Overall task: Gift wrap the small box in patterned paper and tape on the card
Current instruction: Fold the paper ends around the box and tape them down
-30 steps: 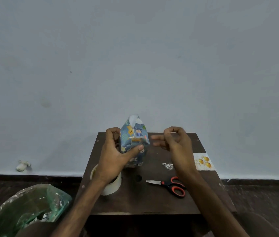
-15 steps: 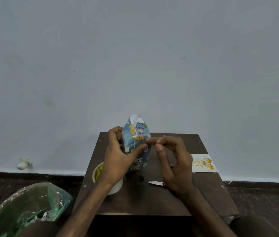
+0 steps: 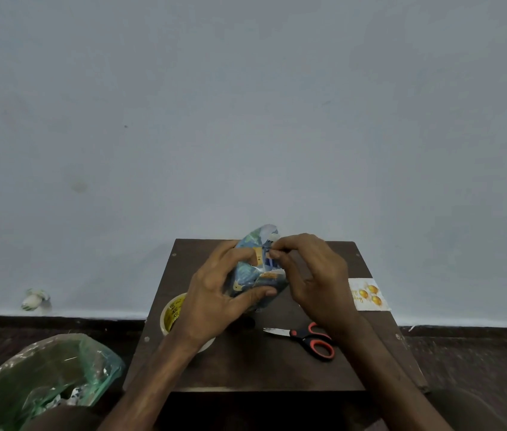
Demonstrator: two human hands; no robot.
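Observation:
A small box wrapped in blue patterned paper is held upright above the dark brown table. My left hand grips it from the left, thumb curled under its lower side. My right hand is at its upper right, fingertips pinching at the paper's folded top flap. The white card with gold balloons lies at the table's right edge. A roll of tape sits at the left, partly hidden by my left wrist.
Red-and-black scissors lie on the table under my right wrist. A green plastic-lined bin stands on the floor at the lower left. A crumpled white scrap lies by the wall. The grey wall rises behind the table.
My right hand moved left and up from beside the box onto its top flap. My left hand tilted the box and shifted its grip lower.

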